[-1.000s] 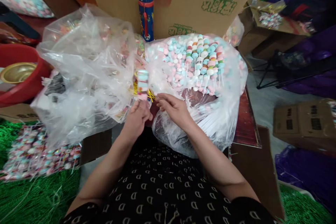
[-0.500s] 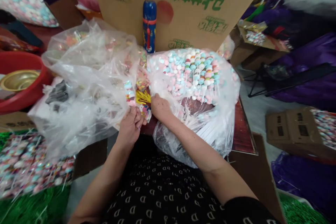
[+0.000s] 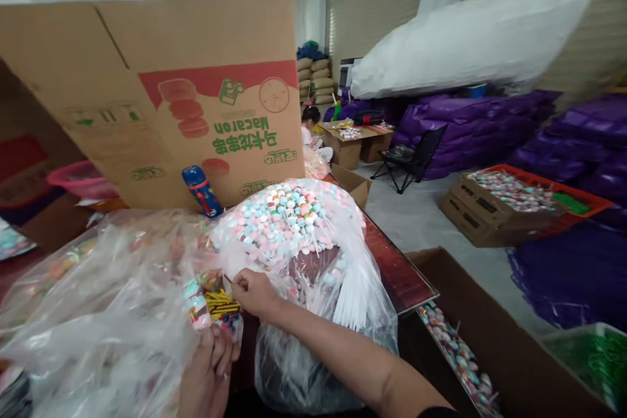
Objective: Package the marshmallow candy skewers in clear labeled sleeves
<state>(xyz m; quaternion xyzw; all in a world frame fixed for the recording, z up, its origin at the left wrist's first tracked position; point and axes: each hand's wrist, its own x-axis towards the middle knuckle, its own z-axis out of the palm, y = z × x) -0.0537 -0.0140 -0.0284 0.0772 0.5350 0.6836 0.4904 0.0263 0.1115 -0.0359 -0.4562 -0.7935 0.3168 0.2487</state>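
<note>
As left hand (image 3: 210, 362) holds candy (image 3: 196, 304), table edge (image 3: 400, 258), floor (image 3: 404, 212)

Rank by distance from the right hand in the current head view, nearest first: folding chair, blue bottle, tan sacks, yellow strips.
From the right hand:
1. Yellow strips: just to its left.
2. Blue bottle: ahead and left, against the big carton.
3. Folding chair: well ahead, to the right.
4. Tan sacks: stacked at the far back.
</note>
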